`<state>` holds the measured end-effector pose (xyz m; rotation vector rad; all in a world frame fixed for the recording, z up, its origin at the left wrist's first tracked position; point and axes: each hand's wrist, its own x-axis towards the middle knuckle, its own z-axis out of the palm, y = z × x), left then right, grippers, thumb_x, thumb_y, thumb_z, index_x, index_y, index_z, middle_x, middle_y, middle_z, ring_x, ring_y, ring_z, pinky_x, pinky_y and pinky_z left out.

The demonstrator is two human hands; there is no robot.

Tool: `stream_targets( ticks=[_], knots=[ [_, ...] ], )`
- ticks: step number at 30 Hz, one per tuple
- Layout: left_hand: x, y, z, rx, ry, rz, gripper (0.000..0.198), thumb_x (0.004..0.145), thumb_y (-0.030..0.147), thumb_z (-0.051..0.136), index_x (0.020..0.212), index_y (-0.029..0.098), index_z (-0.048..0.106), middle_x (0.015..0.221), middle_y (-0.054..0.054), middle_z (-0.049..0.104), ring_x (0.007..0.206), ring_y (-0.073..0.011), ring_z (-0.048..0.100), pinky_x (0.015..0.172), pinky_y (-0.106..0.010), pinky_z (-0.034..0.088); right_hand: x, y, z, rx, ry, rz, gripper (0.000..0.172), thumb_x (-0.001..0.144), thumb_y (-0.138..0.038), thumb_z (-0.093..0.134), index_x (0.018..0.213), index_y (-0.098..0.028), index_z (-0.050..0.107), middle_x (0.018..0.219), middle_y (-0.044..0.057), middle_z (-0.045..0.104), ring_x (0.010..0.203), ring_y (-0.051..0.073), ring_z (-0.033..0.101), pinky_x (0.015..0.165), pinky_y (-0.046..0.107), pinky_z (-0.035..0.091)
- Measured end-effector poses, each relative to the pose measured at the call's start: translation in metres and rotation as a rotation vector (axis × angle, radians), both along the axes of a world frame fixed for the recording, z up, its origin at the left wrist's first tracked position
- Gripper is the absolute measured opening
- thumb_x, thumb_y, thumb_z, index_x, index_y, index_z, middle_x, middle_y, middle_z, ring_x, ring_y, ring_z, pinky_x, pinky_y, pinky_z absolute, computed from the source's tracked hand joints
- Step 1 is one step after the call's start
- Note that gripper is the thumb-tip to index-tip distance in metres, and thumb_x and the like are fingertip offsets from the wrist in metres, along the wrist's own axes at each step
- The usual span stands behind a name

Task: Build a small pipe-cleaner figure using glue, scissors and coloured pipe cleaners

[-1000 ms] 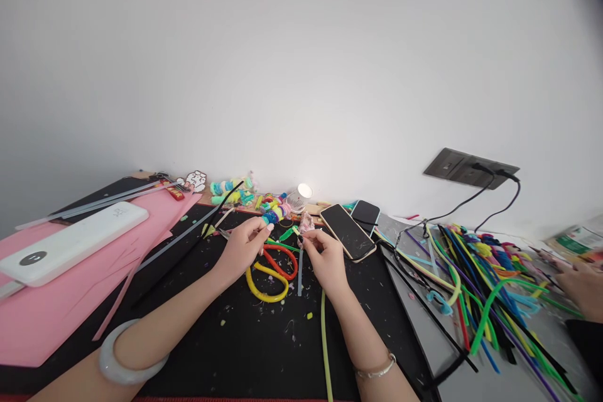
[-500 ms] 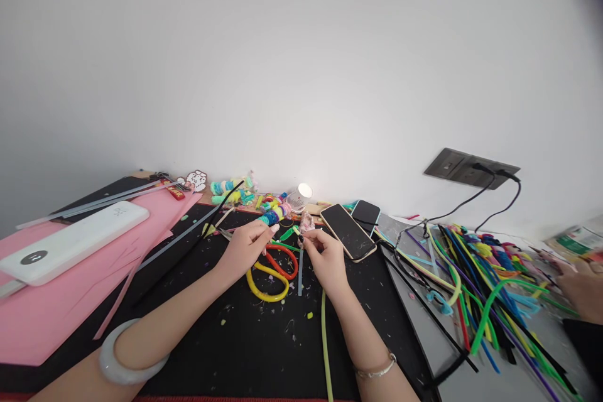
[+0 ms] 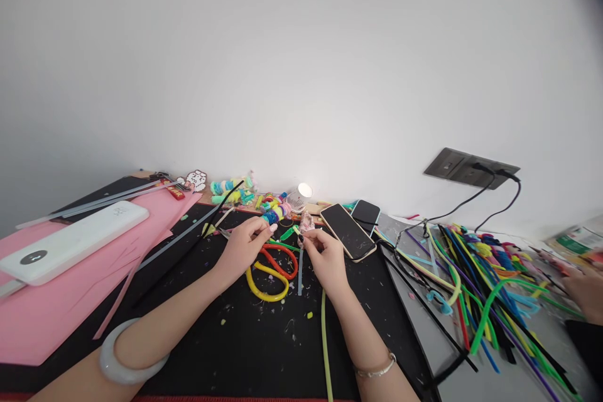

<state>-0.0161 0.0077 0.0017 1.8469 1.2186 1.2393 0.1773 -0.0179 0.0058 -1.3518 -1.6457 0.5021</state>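
Observation:
My left hand [image 3: 244, 248] hovers over the black mat, thumb and fingertips pinched together. Whatever is between them is too small to make out. Across from it, my right hand [image 3: 326, 259] pinches a small piece with a pale yellow tip and a dark part [image 3: 298, 235]. Scissors [image 3: 267, 298] with one yellow and one red handle loop lie on the mat between my hands. Close to my right fingers are a translucent strip [image 3: 300, 276] and a green piece [image 3: 288, 234]. Just beyond my left fingers sits a multicoloured fuzzy bundle [image 3: 276, 215].
Pink sheets [image 3: 94, 270] under a white power bank [image 3: 75, 242] lie left. Two phones [image 3: 348, 231] and a paper cup [image 3: 300, 197] stand near the wall. Many pipe cleaners [image 3: 490, 289] cover the grey surface at right, where another person's hand [image 3: 584, 289] works. Cables run from the socket [image 3: 471, 168].
My left fingertips have shifted slightly left, away from my right hand. My right hand has stayed in place. The other person's hand has moved a little.

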Motion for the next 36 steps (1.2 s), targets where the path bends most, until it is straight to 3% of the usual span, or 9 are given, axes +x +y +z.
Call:
stream_targets(
  ticks=[4, 7, 9, 12, 14, 16, 24, 36],
  knots=[
    [0.0003, -0.0025, 0.0022, -0.06, -0.07, -0.003, 0.041, 0.092, 0.045, 0.04, 0.063, 0.019, 0.054, 0.067, -0.001, 0.057, 0.067, -0.0167, 0.056, 0.065, -0.028, 0.042, 0.0003, 0.0007, -0.001, -0.005, 0.005, 0.003, 0.017, 0.083, -0.027, 0.052, 0.078, -0.017, 0.065, 0.063, 0.001, 0.06, 0.056, 0.014, 0.049, 0.055, 0.024, 0.039],
    [0.0017, -0.0032, 0.0022, -0.171, -0.124, -0.029, 0.031, 0.088, 0.048, 0.049, 0.094, 0.02, 0.062, 0.055, 0.004, 0.052, 0.054, -0.0156, 0.053, 0.055, -0.026, 0.04, 0.0003, 0.0011, -0.0016, -0.007, 0.007, 0.01, 0.017, 0.083, -0.027, 0.053, 0.078, -0.016, 0.065, 0.065, 0.001, 0.061, 0.056, 0.014, 0.05, 0.055, 0.024, 0.04],
    [0.0034, -0.0034, 0.0019, -0.26, -0.173, -0.092, 0.036, 0.086, 0.048, 0.053, 0.107, 0.019, 0.059, 0.054, 0.005, 0.053, 0.048, -0.0143, 0.051, 0.051, -0.025, 0.039, 0.0001, 0.001, -0.0016, -0.009, 0.017, 0.022, 0.017, 0.083, -0.026, 0.053, 0.079, -0.016, 0.065, 0.066, 0.002, 0.062, 0.057, 0.014, 0.051, 0.056, 0.024, 0.04],
    [0.0057, -0.0031, 0.0009, -0.354, -0.236, -0.2, 0.041, 0.083, 0.047, 0.058, 0.113, 0.018, 0.058, 0.085, -0.003, 0.069, 0.048, -0.011, 0.054, 0.048, -0.024, 0.042, -0.0003, 0.0004, -0.0012, -0.001, 0.029, 0.044, 0.016, 0.083, -0.025, 0.053, 0.079, -0.016, 0.065, 0.068, 0.002, 0.063, 0.057, 0.014, 0.052, 0.057, 0.025, 0.041],
    [0.0064, -0.0027, 0.0, -0.391, -0.262, -0.246, 0.043, 0.082, 0.046, 0.061, 0.114, 0.018, 0.059, 0.111, -0.009, 0.067, 0.048, -0.0087, 0.056, 0.049, -0.025, 0.045, -0.0005, -0.0001, -0.0009, 0.008, 0.032, 0.061, 0.015, 0.083, -0.025, 0.053, 0.079, -0.016, 0.065, 0.069, 0.003, 0.064, 0.059, 0.015, 0.054, 0.058, 0.025, 0.042],
    [0.0065, -0.0024, -0.0006, -0.416, -0.265, -0.27, 0.043, 0.08, 0.044, 0.063, 0.114, 0.018, 0.06, 0.118, -0.011, 0.065, 0.047, -0.0081, 0.058, 0.049, -0.025, 0.047, -0.0006, -0.0005, -0.0007, 0.016, 0.028, 0.073, 0.014, 0.082, -0.024, 0.054, 0.079, -0.016, 0.065, 0.071, 0.003, 0.065, 0.06, 0.015, 0.055, 0.059, 0.026, 0.043],
    [0.0086, -0.0026, -0.0001, -0.47, -0.267, -0.263, 0.033, 0.076, 0.041, 0.068, 0.095, 0.014, 0.062, 0.071, -0.003, 0.071, 0.057, -0.0173, 0.069, 0.057, -0.028, 0.055, -0.0014, 0.0001, -0.002, 0.023, 0.004, 0.097, 0.014, 0.083, -0.023, 0.054, 0.079, -0.016, 0.066, 0.072, 0.004, 0.066, 0.062, 0.016, 0.057, 0.061, 0.027, 0.044],
    [0.0079, -0.0011, -0.0032, -0.53, -0.294, -0.248, 0.037, 0.069, 0.042, 0.074, 0.091, 0.013, 0.065, 0.087, -0.009, 0.075, 0.083, -0.0269, 0.073, 0.071, -0.033, 0.059, -0.0016, 0.0002, -0.0014, 0.026, -0.02, 0.1, 0.013, 0.083, -0.021, 0.054, 0.079, -0.017, 0.066, 0.072, 0.003, 0.066, 0.06, 0.015, 0.054, 0.059, 0.026, 0.042]
  ],
)
